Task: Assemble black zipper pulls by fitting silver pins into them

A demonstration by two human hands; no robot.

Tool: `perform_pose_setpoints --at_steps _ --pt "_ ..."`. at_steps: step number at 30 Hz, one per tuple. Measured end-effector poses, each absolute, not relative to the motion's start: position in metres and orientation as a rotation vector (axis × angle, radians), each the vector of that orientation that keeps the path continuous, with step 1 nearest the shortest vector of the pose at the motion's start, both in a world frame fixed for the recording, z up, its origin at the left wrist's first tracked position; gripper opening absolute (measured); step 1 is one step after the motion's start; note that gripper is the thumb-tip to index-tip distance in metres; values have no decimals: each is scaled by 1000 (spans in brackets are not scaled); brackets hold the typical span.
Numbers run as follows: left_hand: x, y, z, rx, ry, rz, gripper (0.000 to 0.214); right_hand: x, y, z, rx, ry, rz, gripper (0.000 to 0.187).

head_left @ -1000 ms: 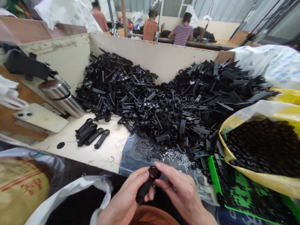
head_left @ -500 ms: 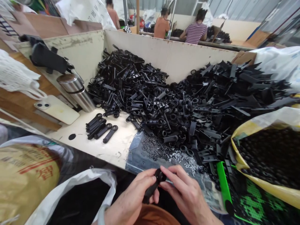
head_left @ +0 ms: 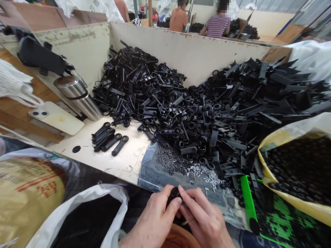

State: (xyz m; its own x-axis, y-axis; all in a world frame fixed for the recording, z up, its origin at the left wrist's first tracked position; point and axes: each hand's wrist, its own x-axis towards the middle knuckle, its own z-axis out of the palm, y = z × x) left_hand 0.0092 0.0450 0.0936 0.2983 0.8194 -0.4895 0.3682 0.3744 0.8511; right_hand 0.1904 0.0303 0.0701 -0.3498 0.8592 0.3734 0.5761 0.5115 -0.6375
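Note:
Both hands meet at the table's near edge around a black plastic part with a ring-shaped end (head_left: 174, 193). My left hand (head_left: 157, 213) is closed on it, thumb laid across the ring. The fingertips of my right hand (head_left: 203, 215) pinch the same part from the other side. Most of the part is hidden by my fingers. Just beyond lie small dark pieces (head_left: 169, 162) and silver pins (head_left: 204, 174) on a denim cloth (head_left: 150, 175). Several black handle-like parts with ring ends (head_left: 120, 145) lie in a row to the left.
A big heap of black parts (head_left: 155, 100) fills the boxed table (head_left: 196, 51). Left stand a steel flask (head_left: 80, 98) and a phone (head_left: 57, 117). An open white sack (head_left: 121, 193) is near left; a yellow sack (head_left: 269, 151) and green tray (head_left: 249, 203) are right. People sit beyond.
My left hand has turned the black part, and its thumb now lies over the ring end; the part's long body is no longer visible. The camera view has shifted slightly.

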Motion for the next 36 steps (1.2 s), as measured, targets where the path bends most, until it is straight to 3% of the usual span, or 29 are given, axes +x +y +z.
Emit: perform_pose_setpoints --at_steps 7,10,13,18,21,25,31,36 --pt "10 30 75 1310 1331 513 31 192 24 65 -1176 -2043 546 47" --pt "6 33 80 1179 1291 534 39 201 25 72 -1197 -1937 890 46" --pt "-2 42 96 1054 1112 475 44 207 24 80 -1245 -1633 1263 57" --pt "-15 45 98 1440 1181 550 38 189 32 76 -1234 -1124 1499 52" --pt "-18 42 83 1655 1301 602 46 167 44 66 -1290 -1050 1519 48" --pt "-21 42 80 1486 1403 574 68 153 57 59 -1347 -964 1586 44" --pt "-20 51 86 1072 1222 419 30 158 66 64 -1286 -1110 1534 35" --pt "-15 49 89 776 1141 382 57 161 71 63 -1252 -1305 1464 37"
